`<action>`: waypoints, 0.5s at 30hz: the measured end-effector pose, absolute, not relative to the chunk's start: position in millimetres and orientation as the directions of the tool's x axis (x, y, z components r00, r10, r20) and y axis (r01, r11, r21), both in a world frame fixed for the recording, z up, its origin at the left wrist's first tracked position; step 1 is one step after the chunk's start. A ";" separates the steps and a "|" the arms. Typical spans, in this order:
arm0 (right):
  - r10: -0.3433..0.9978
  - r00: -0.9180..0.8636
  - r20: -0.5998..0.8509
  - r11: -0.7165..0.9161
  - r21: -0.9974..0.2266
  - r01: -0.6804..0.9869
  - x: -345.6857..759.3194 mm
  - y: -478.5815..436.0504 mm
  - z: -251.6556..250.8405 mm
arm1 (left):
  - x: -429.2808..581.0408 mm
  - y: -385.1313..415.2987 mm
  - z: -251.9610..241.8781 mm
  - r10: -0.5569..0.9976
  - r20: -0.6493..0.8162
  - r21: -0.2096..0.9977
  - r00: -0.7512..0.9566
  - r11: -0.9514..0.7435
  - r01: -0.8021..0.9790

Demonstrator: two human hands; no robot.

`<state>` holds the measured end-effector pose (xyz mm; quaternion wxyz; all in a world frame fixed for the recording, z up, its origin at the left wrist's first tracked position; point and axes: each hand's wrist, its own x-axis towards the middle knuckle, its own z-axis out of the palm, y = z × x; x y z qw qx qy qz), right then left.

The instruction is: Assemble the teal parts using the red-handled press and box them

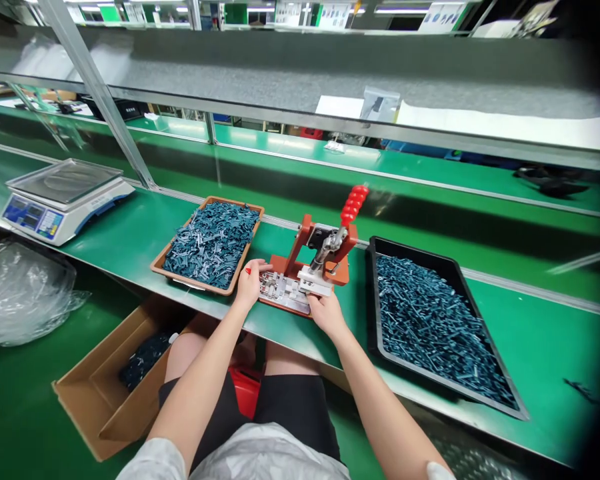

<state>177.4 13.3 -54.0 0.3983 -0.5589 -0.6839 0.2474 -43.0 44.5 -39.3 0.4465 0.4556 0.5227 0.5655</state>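
Observation:
A hand-lever press with an orange frame and a red grip stands on the green bench, its metal fixture facing me. My left hand is at the fixture's left end, thumb and fingers apart, with a small red spot at a finger. At the fixture's right end is my right hand, its fingertips hidden against the metal block. An orange-brown tray of small dark teal parts lies to the left of the press. To the right, a black tray holds a heap of similar dark parts.
A weighing scale stands at the left. Below the bench edge are an open cardboard box with dark parts and clear plastic bags. A grey shelf crosses above the bench. Small dark pieces lie at far right.

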 end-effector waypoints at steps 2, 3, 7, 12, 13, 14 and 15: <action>0.967 -0.060 0.248 0.239 -0.797 0.555 177.9 15.0 -50.6 | -43.4 45.2 -37.5 0.981 0.054 0.998 -0.186 -0.059 -0.020; 0.968 -0.063 0.242 0.235 -0.796 0.558 178.2 15.2 -48.6 | -43.7 45.7 -37.2 0.981 0.056 0.998 -0.187 -0.061 -0.018; 0.953 -0.024 0.301 0.251 -0.747 0.616 182.3 4.7 -37.7 | -42.2 31.4 -39.8 0.967 0.054 0.998 -0.249 -0.044 0.047; 0.919 0.091 0.384 0.249 -0.744 0.620 177.4 -54.5 -26.3 | -27.8 -63.0 -50.3 0.922 0.128 0.965 -0.364 -0.031 0.262; 0.918 0.035 0.396 0.300 -0.748 0.592 171.5 -70.4 -25.6 | -23.2 -86.7 -51.8 0.935 0.119 0.966 -0.334 -0.032 0.255; 0.915 -0.047 0.401 0.358 -0.750 0.556 164.1 -85.7 -25.2 | -18.3 -108.4 -52.6 0.959 0.068 0.978 -0.274 -0.009 0.208; 0.908 -0.137 0.396 0.406 -0.750 0.522 155.7 -99.3 -25.0 | -13.3 -126.6 -52.5 0.979 -0.003 0.990 -0.202 0.031 0.140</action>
